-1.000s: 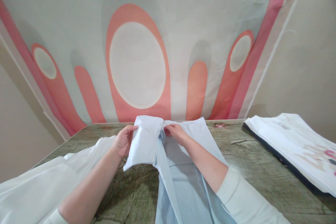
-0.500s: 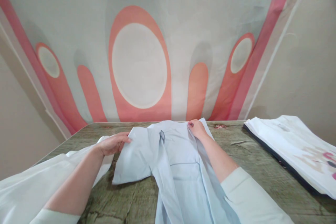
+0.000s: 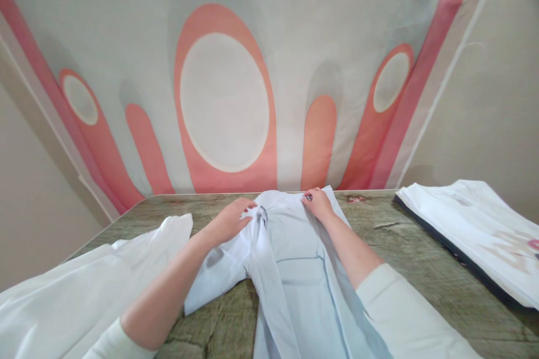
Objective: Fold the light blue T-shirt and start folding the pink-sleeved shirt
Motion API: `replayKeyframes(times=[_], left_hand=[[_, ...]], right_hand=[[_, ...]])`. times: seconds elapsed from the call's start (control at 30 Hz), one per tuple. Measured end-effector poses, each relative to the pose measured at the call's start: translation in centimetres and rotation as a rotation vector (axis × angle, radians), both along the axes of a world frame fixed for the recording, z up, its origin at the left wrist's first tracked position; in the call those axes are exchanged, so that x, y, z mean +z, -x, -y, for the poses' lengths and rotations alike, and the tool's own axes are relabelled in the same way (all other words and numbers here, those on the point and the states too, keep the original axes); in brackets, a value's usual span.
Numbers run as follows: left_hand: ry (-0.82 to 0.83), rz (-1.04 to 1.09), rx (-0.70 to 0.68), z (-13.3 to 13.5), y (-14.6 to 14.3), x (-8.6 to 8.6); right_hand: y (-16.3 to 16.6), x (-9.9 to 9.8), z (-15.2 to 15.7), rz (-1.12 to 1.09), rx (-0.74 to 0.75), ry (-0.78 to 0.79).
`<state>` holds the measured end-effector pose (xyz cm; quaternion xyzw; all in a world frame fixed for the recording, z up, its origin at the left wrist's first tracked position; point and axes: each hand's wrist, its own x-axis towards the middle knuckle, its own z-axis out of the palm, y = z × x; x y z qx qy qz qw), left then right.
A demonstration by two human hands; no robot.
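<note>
A pale blue shirt (image 3: 297,277) lies in the middle with its top near the table's far edge. My left hand (image 3: 231,220) is at the shirt's left shoulder, thumb and fingers closed on a bit of bunched cloth. Beneath that wrist a short sleeve (image 3: 219,286) spreads out to the left, creased. On the other side, my right hand (image 3: 319,205) pinches the top edge of the shirt, fingertips curled in. The lower part of the shirt runs out of view at the bottom.
White cloth (image 3: 105,275) spreads over the left side of the wood-patterned table (image 3: 391,241). To the right lies a stack of folded garments (image 3: 471,224), white on top with a dark layer below. A wall panel (image 3: 290,67) with orange shapes stands behind.
My left hand has moved right from the sleeve's outer end to the shoulder, and the sleeve's upper edge has been drawn inward. My right hand stays at the top edge.
</note>
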<state>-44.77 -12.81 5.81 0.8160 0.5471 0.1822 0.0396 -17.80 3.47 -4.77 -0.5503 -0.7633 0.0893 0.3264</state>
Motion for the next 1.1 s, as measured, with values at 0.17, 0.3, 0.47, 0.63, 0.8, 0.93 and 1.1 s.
replayKeyframes(times=[0.17,0.3,0.47,0.63,0.8,0.93,1.1], left_hand=[[-0.136,-0.386,-0.226,-2.8,-3.8,-0.1],[-0.117,-0.508,-0.273,-3.9,-3.8,0.4],[-0.106,-0.444,-0.254,-3.3,-2.5,0.9],[-0.085,-0.465,-0.230,-3.2,-1.9,0.5],[-0.074,-0.457,-0.224,-2.9,-2.8,-0.2],[-0.057,-0.387,-0.284,-2.8,-3.2,0.3],[0.015,-0.295,-0.372,-3.4,-3.8,1.3]], right_hand=[[0.0,0.1,0.3,0.012,-0.005,-0.003],[0.0,0.2,0.4,0.019,-0.008,0.000],[0.1,0.3,0.6,0.024,-0.019,0.011],[0.2,0.6,0.9,0.028,-0.034,0.021],[0.2,0.7,1.1,0.039,-0.045,0.012],[0.2,0.7,1.0,0.045,-0.042,0.013],[0.1,0.7,0.9,0.046,-0.045,0.022]])
